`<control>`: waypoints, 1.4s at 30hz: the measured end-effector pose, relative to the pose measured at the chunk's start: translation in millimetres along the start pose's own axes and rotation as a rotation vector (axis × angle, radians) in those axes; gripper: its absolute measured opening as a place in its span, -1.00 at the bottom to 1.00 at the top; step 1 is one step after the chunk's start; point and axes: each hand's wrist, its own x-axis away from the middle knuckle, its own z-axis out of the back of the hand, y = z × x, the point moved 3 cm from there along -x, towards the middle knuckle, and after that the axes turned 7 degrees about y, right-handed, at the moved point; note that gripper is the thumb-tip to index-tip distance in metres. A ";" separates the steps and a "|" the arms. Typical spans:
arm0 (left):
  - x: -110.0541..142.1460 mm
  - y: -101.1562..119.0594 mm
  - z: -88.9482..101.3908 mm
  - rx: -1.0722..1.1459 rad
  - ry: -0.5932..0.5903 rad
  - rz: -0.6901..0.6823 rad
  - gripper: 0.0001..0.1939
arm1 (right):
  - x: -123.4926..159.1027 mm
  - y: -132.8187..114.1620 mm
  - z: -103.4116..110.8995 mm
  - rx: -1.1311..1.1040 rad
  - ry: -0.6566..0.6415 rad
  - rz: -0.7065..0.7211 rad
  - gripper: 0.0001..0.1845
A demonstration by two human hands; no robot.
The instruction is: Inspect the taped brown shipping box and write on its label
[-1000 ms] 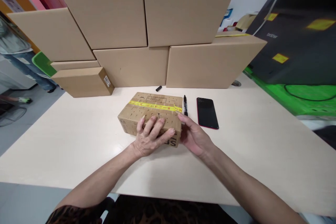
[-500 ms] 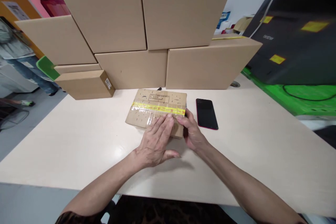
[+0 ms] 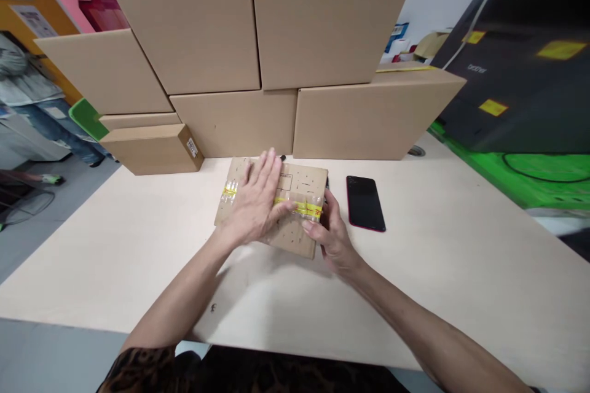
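A small cardboard box (image 3: 295, 239) with yellow printed tape (image 3: 306, 207) across its top is in front of me. Its near edge looks slightly raised off the table. My left hand (image 3: 258, 199) lies flat on the top face, fingers stretched toward the far edge, covering part of the tape and of a printed frame. At the right end, my right hand (image 3: 336, 236) grips the box, thumb on top and fingers around the side, partly hidden. A black phone with a red edge (image 3: 365, 203) lies just right of that hand.
Large cardboard boxes (image 3: 233, 126) are stacked along the back of the white table (image 3: 138, 258). A narrower carton (image 3: 147, 150) stands at the back left. A dark machine (image 3: 520, 86) rests on a green surface at right. Another person (image 3: 41, 98) stands far left.
My left hand has slid left and away from me over the box top, fingers now flat. The box's near side has tipped up or come nearer. The right hand keeps its hold.
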 end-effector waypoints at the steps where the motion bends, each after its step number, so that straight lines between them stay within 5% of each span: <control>1: -3.1 -8.1 2.1 -0.001 0.005 0.052 0.00 | 0.2 0.3 0.1 0.001 0.003 0.007 0.14; 6: -8.4 -44.5 23.0 0.042 -0.012 0.448 -0.05 | -0.3 2.4 1.2 -0.010 0.013 0.011 0.11; 13: 22.5 -76.6 20.4 1.047 0.143 1.019 0.03 | -4.8 1.4 2.7 0.085 -0.162 0.178 0.11; 16: 27.0 -74.6 17.1 1.252 0.204 1.046 0.01 | -4.7 -6.9 5.8 0.263 -0.230 0.428 0.15; 21: 17.7 -69.5 22.2 1.326 0.284 0.981 -0.19 | 0.3 -21.4 10.9 0.674 -0.183 0.941 0.41; 25: 15.6 -69.1 28.9 1.018 0.440 0.883 -0.37 | 3.9 -25.8 7.8 0.781 -0.164 1.200 0.44; 28: 13.7 -56.7 38.3 0.619 0.385 0.651 -0.34 | 4.3 -26.4 4.7 0.784 -0.163 1.228 0.40; 32: 9.2 -24.6 50.0 0.190 0.145 0.307 -0.16 | 5.4 -27.2 3.4 0.791 -0.151 1.241 0.36; 39: 7.2 62.1 56.9 0.016 -0.073 -0.147 0.00 | 5.2 -12.4 11.2 0.792 -0.197 1.326 0.29; 42: 15.6 105.8 50.3 -0.074 -0.052 -0.435 -0.15 | 2.5 5.4 18.3 0.810 -0.185 1.150 0.06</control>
